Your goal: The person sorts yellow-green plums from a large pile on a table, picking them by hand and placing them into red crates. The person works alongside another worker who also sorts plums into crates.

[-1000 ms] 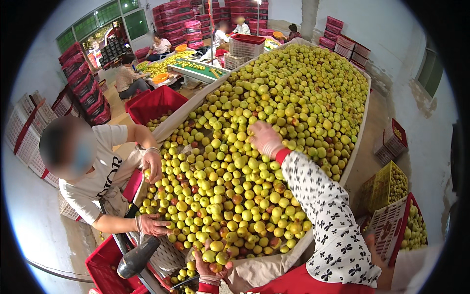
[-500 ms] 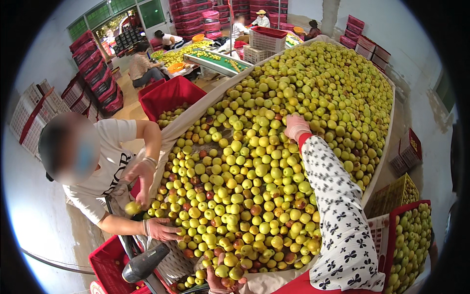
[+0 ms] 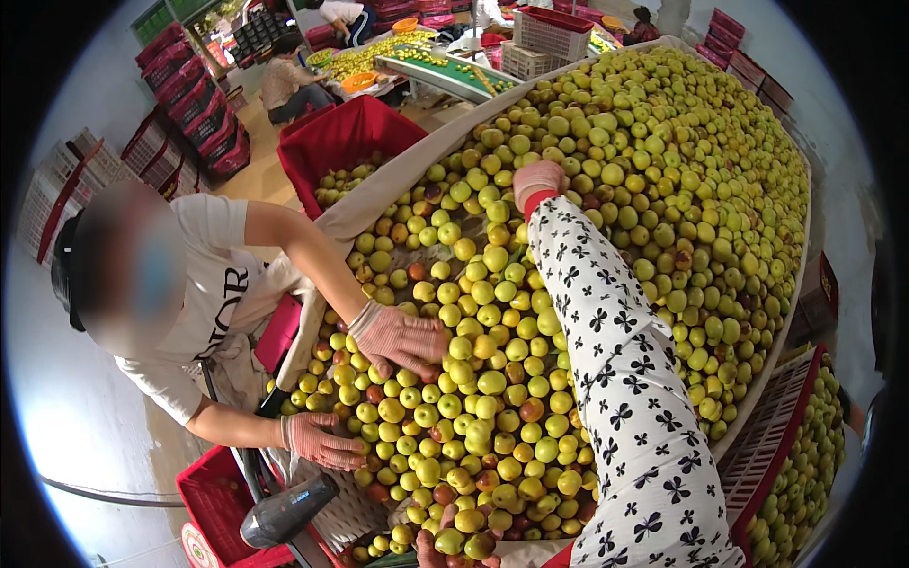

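A huge heap of small round yellow-green fruits that look like jujubes [image 3: 483, 355], some with red-brown patches, lies on a cloth-edged sorting table [image 3: 379, 194]. My right hand [image 3: 540, 180], gloved and under a white sleeve with black clover shapes, reaches far across and touches the heap; its fingers are turned down and hidden. At the near edge my left hand [image 3: 428, 549] is cupped around a few jujubes [image 3: 464, 541], which partly cover it. Opposite on the left, a co-worker's gloved hand [image 3: 402, 339] rests on the jujubes, their other hand [image 3: 322, 441] at the table's edge.
A red-lined crate [image 3: 346, 142] with some jujubes stands beyond the table's left side. Near left are a red bin [image 3: 213, 497] and a dark rounded tool [image 3: 284, 511]. A full crate [image 3: 795, 464] stands at right. Stacked crates [image 3: 194, 104] and other people are behind.
My right hand has moved leftward over the heap. The co-worker's upper hand has gone from the edge, where a fruit was by it, onto the heap. My left hand stays cupped; the view has shifted.
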`<state>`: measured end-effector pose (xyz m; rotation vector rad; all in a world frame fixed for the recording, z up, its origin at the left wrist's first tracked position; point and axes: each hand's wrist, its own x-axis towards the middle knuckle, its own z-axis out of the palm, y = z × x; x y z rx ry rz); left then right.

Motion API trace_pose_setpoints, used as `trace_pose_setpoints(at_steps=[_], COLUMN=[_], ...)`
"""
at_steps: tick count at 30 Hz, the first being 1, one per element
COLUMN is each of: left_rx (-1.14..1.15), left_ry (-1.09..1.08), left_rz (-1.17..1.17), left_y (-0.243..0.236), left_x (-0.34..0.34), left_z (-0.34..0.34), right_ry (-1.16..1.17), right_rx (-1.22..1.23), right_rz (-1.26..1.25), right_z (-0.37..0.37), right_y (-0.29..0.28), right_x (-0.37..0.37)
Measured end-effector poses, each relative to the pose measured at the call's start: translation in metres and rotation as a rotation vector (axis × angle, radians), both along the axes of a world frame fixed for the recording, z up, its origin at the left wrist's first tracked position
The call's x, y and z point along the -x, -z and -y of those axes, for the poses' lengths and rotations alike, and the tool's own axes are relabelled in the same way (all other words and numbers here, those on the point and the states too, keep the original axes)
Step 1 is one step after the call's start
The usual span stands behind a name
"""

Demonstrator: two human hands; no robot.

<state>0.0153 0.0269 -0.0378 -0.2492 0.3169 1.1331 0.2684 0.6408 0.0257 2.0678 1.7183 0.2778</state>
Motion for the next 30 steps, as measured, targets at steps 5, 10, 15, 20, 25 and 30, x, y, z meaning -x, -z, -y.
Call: trace_pose_setpoints(at_steps=[5, 10, 15, 20, 25, 30], left_rx=[0.000, -0.060, -0.024, -0.036, 0.099, 0.119], left_ry=[-0.053, -0.043, -0.110, -0.195, -0.281, -0.243], left_rz=[0.022, 0.058, -0.024, -0.015, -0.118, 0.026], left_y=[-0.007, -0.020, -0.022, -0.038, -0.059, -0.054], left_x=[-0.008, -0.019, -0.022, -0.009, 0.012, 0.021], left_z=[-0.002, -0.012, -0.015, -0.012, 0.024, 0.052], right_ry=[-0.082, -0.229, -0.324, -0.577, -0.708, -1.052], right_rx=[0.106, -0.135, -0.251, 0.130, 0.105, -0.013], right_rz=[-0.157, -0.422, -0.981, -1.413, -1.456, -1.378], right_z=[0.036, 0.109, 0.251, 0.443, 0.558, 0.592], right_y=[-0.017, -0.024, -0.040, -0.039, -0.049, -0.082], right_x=[0.024, 0.007, 0.065, 0.131, 0.151, 0.149])
